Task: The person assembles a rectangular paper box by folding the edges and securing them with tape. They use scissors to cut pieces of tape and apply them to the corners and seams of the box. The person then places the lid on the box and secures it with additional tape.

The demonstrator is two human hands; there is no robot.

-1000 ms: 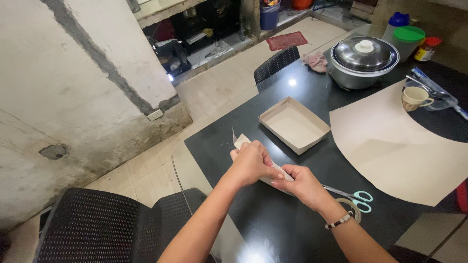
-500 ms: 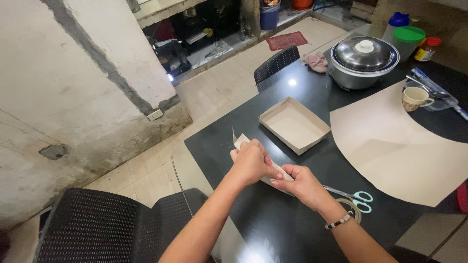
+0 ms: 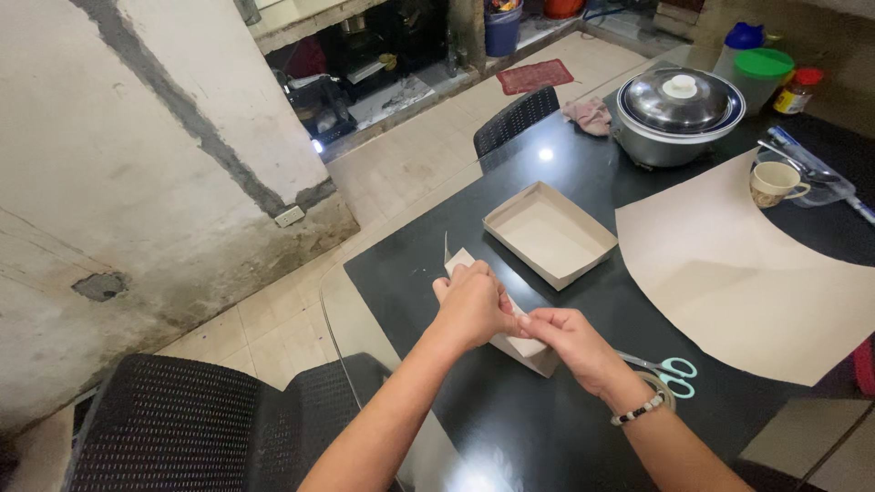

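Note:
Both my hands work on a half-folded piece of light brown card near the front left corner of the black table. My left hand presses down on its left part, fingers curled over it. My right hand pinches the card's right side, where a wall now stands up. One flap of the card sticks up beyond my left hand. A finished open card box lies just behind.
A large brown card sheet covers the table's right side. Scissors and a tape ring lie by my right wrist. A lidded cooker pot, a cup, jars and black chairs stand around.
The card's right side has been folded up into a standing wall. My right hand shifted slightly up and left onto it. My left hand barely moved.

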